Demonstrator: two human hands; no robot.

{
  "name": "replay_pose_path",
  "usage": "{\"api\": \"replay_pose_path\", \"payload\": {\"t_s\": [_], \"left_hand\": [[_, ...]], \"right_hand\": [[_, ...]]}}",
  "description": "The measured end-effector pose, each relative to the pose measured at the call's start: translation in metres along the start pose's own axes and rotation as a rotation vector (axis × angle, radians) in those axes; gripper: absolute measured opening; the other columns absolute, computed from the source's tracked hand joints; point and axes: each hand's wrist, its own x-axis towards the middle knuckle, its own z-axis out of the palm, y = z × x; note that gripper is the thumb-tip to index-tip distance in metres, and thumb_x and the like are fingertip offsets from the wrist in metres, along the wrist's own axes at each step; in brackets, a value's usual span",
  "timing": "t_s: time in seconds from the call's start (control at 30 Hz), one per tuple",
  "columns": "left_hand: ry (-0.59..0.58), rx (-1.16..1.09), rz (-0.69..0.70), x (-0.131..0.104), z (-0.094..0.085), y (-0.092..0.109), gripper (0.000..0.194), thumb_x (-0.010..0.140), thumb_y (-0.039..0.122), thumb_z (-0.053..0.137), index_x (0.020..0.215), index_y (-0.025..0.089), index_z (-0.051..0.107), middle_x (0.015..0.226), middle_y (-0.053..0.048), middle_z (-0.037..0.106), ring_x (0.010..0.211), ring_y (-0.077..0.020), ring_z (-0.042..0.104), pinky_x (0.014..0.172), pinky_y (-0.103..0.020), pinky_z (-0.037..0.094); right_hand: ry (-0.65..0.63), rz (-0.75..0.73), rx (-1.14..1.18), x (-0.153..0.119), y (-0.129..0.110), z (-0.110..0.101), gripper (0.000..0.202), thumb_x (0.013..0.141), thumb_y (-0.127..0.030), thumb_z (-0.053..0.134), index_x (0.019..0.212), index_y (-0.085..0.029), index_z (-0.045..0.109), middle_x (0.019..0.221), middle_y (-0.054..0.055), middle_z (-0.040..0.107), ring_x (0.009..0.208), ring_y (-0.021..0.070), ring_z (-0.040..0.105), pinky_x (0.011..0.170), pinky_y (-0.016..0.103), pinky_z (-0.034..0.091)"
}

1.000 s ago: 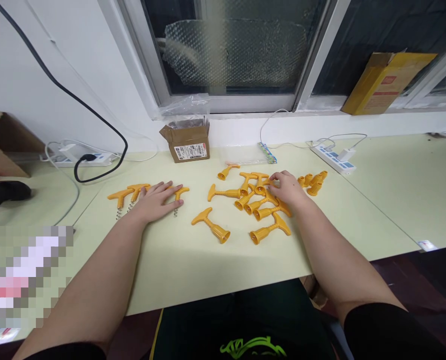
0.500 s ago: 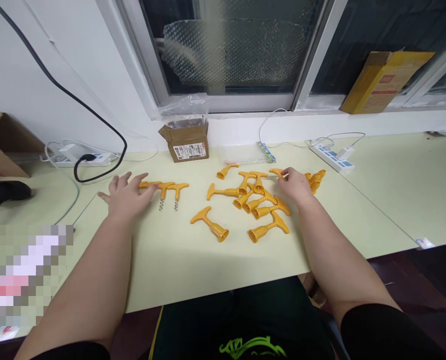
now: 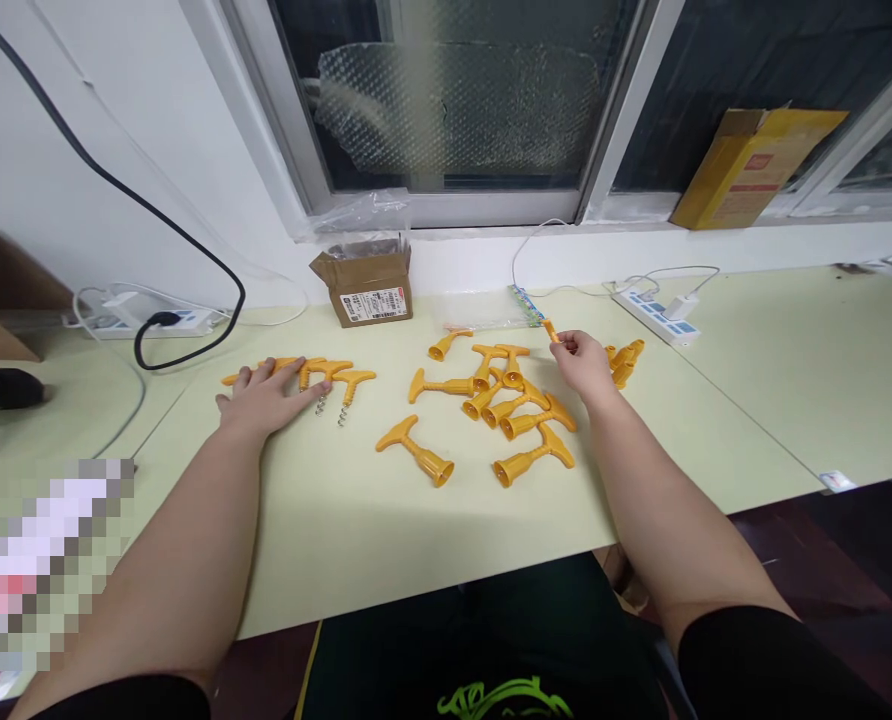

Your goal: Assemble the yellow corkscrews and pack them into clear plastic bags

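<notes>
My left hand (image 3: 270, 398) lies over a row of yellow T-handled corkscrews (image 3: 354, 378) with bare metal spirals, fingers stretched across their handles. Part of that row is hidden beneath it. With my right hand (image 3: 585, 365) I pinch a yellow corkscrew (image 3: 549, 328) whose handle end shows above the fingertips; its lower part is covered. In the middle several yellow corkscrews with bell-shaped bases lie in a loose cluster, one (image 3: 528, 460) at its front. Another belled corkscrew (image 3: 420, 450) rests apart at front left. Beyond my right wrist sits a small pile of yellow bell pieces (image 3: 626, 362).
An opened cardboard box (image 3: 373, 285) stands at the back, beside a flat clear plastic bag (image 3: 476, 310). Power strips sit at right (image 3: 656, 318) and left (image 3: 168, 325), with a black cable (image 3: 191, 230) looping down. A yellow carton (image 3: 757, 170) leans on the window.
My left hand has come down onto the corkscrew row, tilting the nearest spirals a little. My right hand has turned the pinched corkscrew so its handle points up and away.
</notes>
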Motion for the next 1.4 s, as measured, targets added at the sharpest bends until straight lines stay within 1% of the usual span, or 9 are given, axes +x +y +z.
{"api": "replay_pose_path", "payload": {"t_s": [0.2,0.33,0.4,0.5,0.6,0.77,0.93,1.13,1.4], "left_hand": [[0.281,-0.050,0.086,-0.017,-0.006,0.016,0.074,0.087,0.077,0.059,0.147,0.034,0.061,0.168,-0.012,0.038,0.157,-0.0503,0.019,0.116,-0.081,0.009],[0.455,-0.143,0.420,-0.050,-0.011,0.054,0.067,0.091,0.065,0.060,0.144,0.023,0.061,0.156,-0.011,0.051,0.151,-0.0419,0.035,0.123,-0.066,0.024],[0.424,-0.247,0.626,-0.071,-0.012,0.082,0.054,0.092,0.052,0.064,0.139,0.025,0.062,0.149,-0.009,0.055,0.143,-0.0370,0.046,0.124,-0.057,0.032],[0.138,-0.376,0.861,-0.104,-0.007,0.132,0.049,0.097,0.043,0.064,0.141,0.024,0.057,0.147,-0.010,0.057,0.138,-0.0320,0.053,0.118,-0.049,0.042],[-0.097,-0.491,0.911,-0.127,0.002,0.174,0.048,0.100,0.043,0.062,0.144,0.026,0.054,0.144,-0.010,0.060,0.129,-0.0278,0.060,0.108,-0.043,0.050],[-0.067,-0.725,0.740,-0.128,0.027,0.196,0.024,0.102,0.040,0.057,0.111,0.022,0.069,0.097,-0.005,0.072,0.085,-0.0201,0.067,0.078,-0.034,0.054],[0.039,-0.853,0.708,-0.123,0.040,0.186,0.021,0.093,0.039,0.071,0.102,0.021,0.076,0.100,-0.007,0.071,0.088,-0.0201,0.064,0.076,-0.031,0.052],[-0.323,-1.347,0.352,-0.128,0.035,0.190,0.040,0.078,0.047,0.087,0.097,0.016,0.070,0.080,-0.002,0.069,0.072,-0.0173,0.070,0.076,-0.032,0.058],[-0.557,-1.684,-0.176,-0.112,0.021,0.185,0.022,0.086,0.021,0.083,0.089,0.012,0.064,0.077,-0.003,0.065,0.055,-0.0044,0.058,0.050,-0.012,0.049]], "right_hand": [[-0.109,-0.047,0.449,-0.009,-0.017,0.004,0.032,0.091,-0.045,0.061,0.115,-0.024,0.063,0.092,0.002,0.067,0.072,0.0179,0.065,0.060,0.032,0.056],[-0.449,-0.139,0.515,-0.031,-0.035,0.005,0.031,0.091,-0.048,0.068,0.113,-0.026,0.065,0.086,0.000,0.066,0.058,0.0138,0.060,0.052,0.030,0.054],[-0.632,-0.156,0.515,-0.043,-0.042,0.008,0.028,0.088,-0.046,0.074,0.103,-0.023,0.068,0.081,0.001,0.066,0.057,0.0127,0.059,0.052,0.028,0.052],[-0.858,-0.144,0.596,-0.056,-0.048,0.014,0.027,0.083,-0.042,0.081,0.092,-0.020,0.067,0.077,0.000,0.066,0.059,0.0122,0.060,0.052,0.026,0.049],[-1.027,-0.146,0.673,-0.062,-0.050,0.018,0.030,0.081,-0.041,0.083,0.095,-0.019,0.069,0.075,0.000,0.068,0.062,0.0129,0.063,0.056,0.026,0.052],[-1.014,0.058,0.734,-0.062,-0.049,0.018,0.041,0.079,-0.052,0.085,0.095,-0.019,0.067,0.075,0.002,0.071,0.060,0.0126,0.063,0.056,0.026,0.054],[-0.985,0.172,0.641,-0.060,-0.049,0.022,0.048,0.081,-0.066,0.078,0.086,-0.022,0.059,0.059,-0.003,0.060,0.044,0.0088,0.047,0.042,0.022,0.037],[-0.881,-0.151,0.609,-0.066,-0.053,0.024,0.043,0.091,-0.063,0.068,0.084,-0.024,0.052,0.060,-0.008,0.039,0.048,0.0087,0.031,0.046,0.023,0.024],[-0.475,-0.979,0.277,-0.065,-0.051,0.026,0.020,0.099,-0.030,0.063,0.118,-0.025,0.064,0.106,0.008,0.064,0.099,0.0247,0.062,0.084,0.044,0.055]]}}
